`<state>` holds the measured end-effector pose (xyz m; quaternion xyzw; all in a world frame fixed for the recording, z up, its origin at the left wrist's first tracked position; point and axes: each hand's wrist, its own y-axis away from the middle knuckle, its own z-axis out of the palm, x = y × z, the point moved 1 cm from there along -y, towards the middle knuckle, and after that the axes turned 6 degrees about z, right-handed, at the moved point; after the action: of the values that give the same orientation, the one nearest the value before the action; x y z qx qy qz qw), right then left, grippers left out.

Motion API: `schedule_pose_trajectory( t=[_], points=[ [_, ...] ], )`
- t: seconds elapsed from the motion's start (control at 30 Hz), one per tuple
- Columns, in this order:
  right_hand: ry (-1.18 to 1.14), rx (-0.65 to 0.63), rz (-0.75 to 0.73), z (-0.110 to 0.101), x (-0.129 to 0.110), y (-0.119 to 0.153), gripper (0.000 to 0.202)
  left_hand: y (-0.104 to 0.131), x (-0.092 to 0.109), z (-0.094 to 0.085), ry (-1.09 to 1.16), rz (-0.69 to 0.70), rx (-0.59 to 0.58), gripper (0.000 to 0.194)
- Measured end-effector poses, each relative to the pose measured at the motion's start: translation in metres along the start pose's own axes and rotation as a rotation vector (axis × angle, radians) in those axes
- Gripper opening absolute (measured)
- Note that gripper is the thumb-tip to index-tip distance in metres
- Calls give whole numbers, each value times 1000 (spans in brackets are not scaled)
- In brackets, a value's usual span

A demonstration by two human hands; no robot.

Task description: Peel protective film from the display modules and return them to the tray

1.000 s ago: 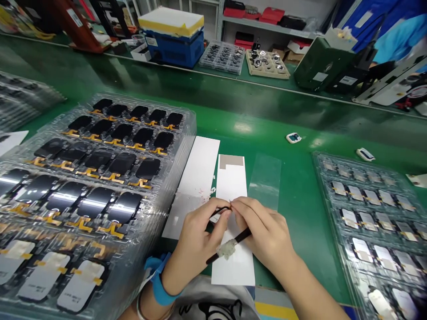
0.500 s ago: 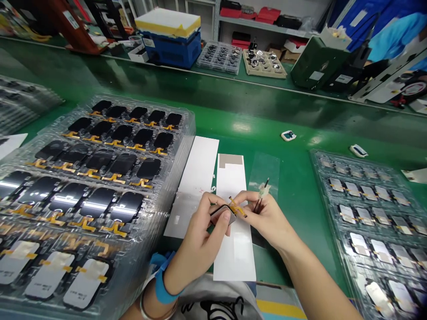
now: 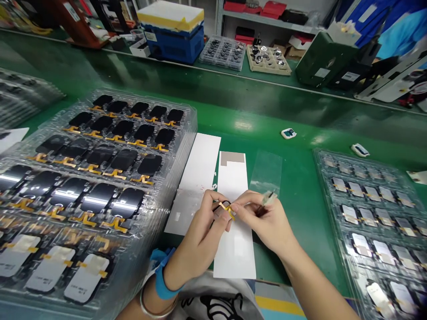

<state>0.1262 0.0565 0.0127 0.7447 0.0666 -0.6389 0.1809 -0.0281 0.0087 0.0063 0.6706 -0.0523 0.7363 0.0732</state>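
Note:
Above a white strip (image 3: 235, 258), my left hand (image 3: 207, 224) grips a small display part (image 3: 219, 208) with a dark edge. An orange flex cable (image 3: 228, 210) extends from that part. My right hand (image 3: 265, 218) is closed, with thumb and index finger pinching at the cable and a tweezers-like tool (image 3: 268, 198), wrapped in pale material, held in the same hand. The two hands nearly touch at the fingertips. My fingers partly hide the display part.
Stacked clear trays (image 3: 187, 120) of black displays stand at left, another tray (image 3: 322, 178) of silver-backed parts at right. A white sheet (image 3: 200, 160), a clear film (image 3: 267, 171) and two small white casings (image 3: 288, 133) lie on the green table (image 3: 300, 178). A raised shelf runs behind.
My right thumb and index finger have moved left onto the flex cable. The cable has turned and the display part is tilted more. The tool in my right hand leans lower.

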Motion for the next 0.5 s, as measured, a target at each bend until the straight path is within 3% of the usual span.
schedule_pose_trajectory(
  t=[0.23, 0.5],
  points=[
    [81, 88, -123, 3, -3, 2, 18, -2, -8, 3, 38, 22, 11, 10],
    [11, 20, -6, 2, 0, 0, 22, -4, -10, 3, 9, 30, 20, 10]
  ],
)
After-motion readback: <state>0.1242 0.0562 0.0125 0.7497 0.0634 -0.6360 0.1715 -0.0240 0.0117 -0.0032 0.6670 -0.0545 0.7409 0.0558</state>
